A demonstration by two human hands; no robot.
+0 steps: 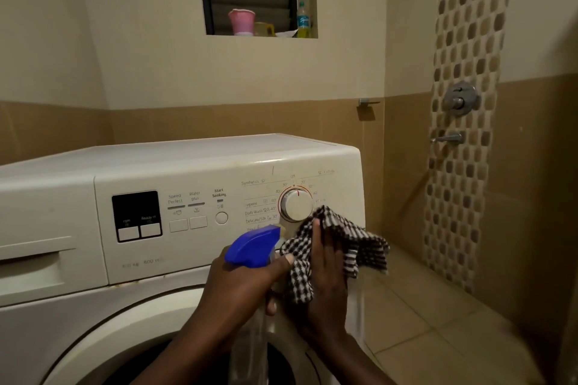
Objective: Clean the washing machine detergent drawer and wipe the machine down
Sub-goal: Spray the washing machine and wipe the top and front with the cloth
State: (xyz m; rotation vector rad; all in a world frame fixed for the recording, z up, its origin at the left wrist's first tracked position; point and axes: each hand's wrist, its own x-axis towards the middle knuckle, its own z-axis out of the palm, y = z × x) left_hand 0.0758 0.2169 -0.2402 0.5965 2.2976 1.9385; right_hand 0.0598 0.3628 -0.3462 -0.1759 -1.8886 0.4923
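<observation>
Left hand (247, 284) is gripping a spray bottle (253, 248) by the neck, fingers curled round it under the blue trigger head. The nozzle is pointing up and right toward the control panel. The clear bottle body is hanging below the hand, blurred against the door (125, 322).

Right hand (325, 284) is lying flat with fingers straight and together, pressing a black-and-white checked cloth (347, 244) against the front right corner of the washing machine (187, 159). The cloth is bunching above the fingertips and draping off to the right of the hand, past the machine's edge. The two hands are sitting just beside each other, left thumb touching the cloth's lower fold.

The program dial (295, 205) is sitting just above the right hand's fingertips, with the cloth's top edge touching its lower right rim. The round start button (221, 217) is showing above the left hand, and the dark display (136, 216) further left of it. The detergent drawer (34, 262) is sitting closed, well to the left of both hands, at the panel's far left end.

Well above the hands, a wall niche is holding a pink cup (241, 21), a yellow mug (264, 29) and a green bottle (302, 20). To the right of the right hand, a mosaic tile strip (463, 181) is carrying a shower valve (459, 98) and a tap (447, 137)
</observation>
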